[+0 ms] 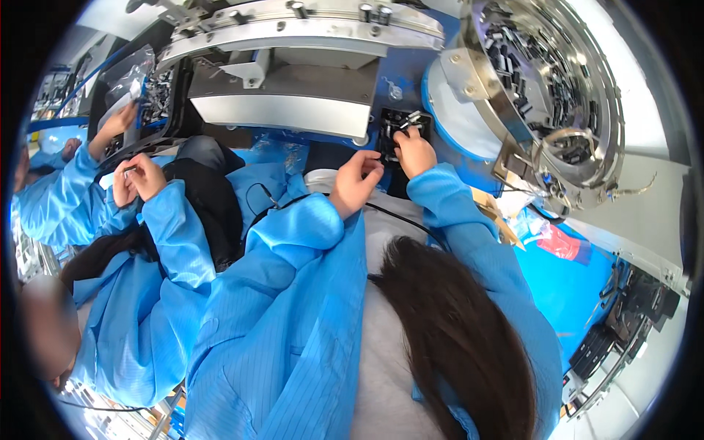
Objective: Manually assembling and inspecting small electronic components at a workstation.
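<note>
Cylindrical parts (413, 117) lie in a black tray (386, 152) at our right hand (414, 152); its bent fingers reach among them, apparently sorting or picking, though we cannot tell if 1 is gripped. Our left hand (356, 183) curls nearby, contents unclear. Lifting calls for clearing the round base (458, 110), right of our right hand; blue counter (412, 60) runs ahead, beside the metal machine (286, 116).

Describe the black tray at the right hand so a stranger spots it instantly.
Find the big shiny bowl, upper right. Left of its white, blue-edged base, the right hand covers part of a small black tray. Unlike the round metal bowl, it is dark and squarish.
</note>
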A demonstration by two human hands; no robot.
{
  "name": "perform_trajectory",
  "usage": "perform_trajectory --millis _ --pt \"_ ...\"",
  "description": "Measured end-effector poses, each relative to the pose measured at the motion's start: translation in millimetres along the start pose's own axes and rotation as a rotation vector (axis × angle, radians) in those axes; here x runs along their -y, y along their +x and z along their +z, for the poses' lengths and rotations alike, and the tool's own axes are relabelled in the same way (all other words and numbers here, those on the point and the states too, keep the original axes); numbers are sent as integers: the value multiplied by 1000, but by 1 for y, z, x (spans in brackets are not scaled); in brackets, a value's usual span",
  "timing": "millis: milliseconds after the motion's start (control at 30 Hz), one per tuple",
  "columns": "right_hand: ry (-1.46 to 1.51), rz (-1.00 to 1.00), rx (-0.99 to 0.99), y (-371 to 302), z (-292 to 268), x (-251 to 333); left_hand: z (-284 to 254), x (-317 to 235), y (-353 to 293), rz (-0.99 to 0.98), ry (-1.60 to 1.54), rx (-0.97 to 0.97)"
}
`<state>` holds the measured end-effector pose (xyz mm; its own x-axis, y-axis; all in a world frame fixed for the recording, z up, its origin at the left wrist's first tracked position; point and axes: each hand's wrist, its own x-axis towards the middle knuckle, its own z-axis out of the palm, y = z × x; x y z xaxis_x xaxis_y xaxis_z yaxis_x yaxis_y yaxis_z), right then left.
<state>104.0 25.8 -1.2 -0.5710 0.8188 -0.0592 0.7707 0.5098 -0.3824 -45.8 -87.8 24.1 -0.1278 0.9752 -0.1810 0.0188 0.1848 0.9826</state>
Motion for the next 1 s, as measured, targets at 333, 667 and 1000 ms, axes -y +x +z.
perform_trajectory --millis 333,667,1000 --pt "330 -4 -382 -1 -4 -12 7 -5 17 6 372 66" --pt "1459 201 29 -10 -34 -10 30 -49 54 252 441 -82" --pt "1547 521 61 -22 -27 -22 -32 -227 20 790 691 -239"
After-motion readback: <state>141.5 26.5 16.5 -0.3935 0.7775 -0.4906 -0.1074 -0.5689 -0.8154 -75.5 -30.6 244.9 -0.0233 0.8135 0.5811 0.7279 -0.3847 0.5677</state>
